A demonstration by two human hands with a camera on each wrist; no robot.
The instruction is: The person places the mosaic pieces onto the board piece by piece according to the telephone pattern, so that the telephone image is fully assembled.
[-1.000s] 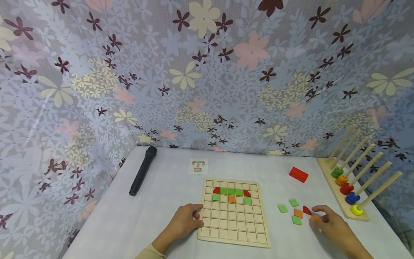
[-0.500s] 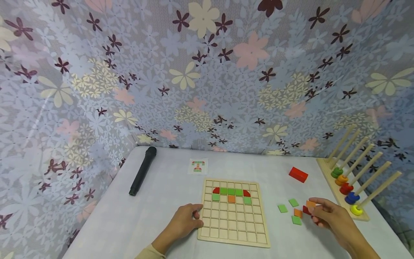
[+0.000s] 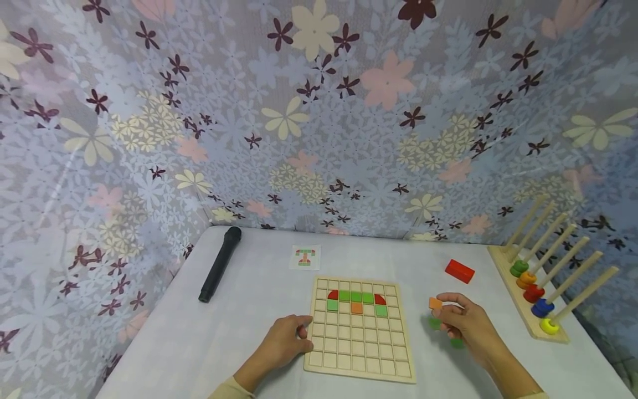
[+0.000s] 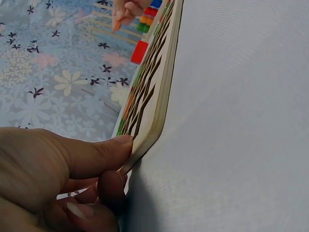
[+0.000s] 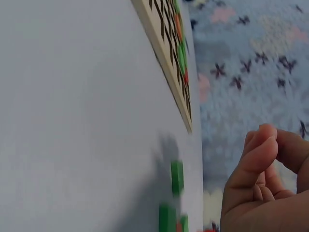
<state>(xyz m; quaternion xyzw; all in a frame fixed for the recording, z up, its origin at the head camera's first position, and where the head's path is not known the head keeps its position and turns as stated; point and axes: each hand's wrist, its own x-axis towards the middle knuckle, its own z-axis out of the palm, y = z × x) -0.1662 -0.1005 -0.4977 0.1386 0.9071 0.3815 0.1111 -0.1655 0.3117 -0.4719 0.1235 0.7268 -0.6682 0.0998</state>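
My left hand (image 3: 285, 344) grips the left edge of a light wooden grid board (image 3: 351, 349), with thumb and curled fingers against it in the left wrist view. Green, red and orange tiles fill some of the board's upper cells. To the right of the board, my right hand (image 3: 466, 321) pinches a square orange tile (image 3: 435, 303) between thumb and forefinger, above the table. Below this hand, parts of a green tile (image 3: 435, 323) and another green tile (image 3: 457, 343) show; the other loose tiles are mostly hidden. In the right wrist view, the fingertips cover nearly all of the orange tile.
A small pattern card (image 3: 305, 257) lies behind the board. A black microphone (image 3: 220, 263) is at the left. A red block (image 3: 459, 271) lies at the back right, near a wooden peg stand (image 3: 528, 299) with coloured rings. Floral cloth hangs behind the table.
My right hand has picked up the orange tile from the loose pieces and moved left with it toward the board. The left hand has stayed at the board's edge.
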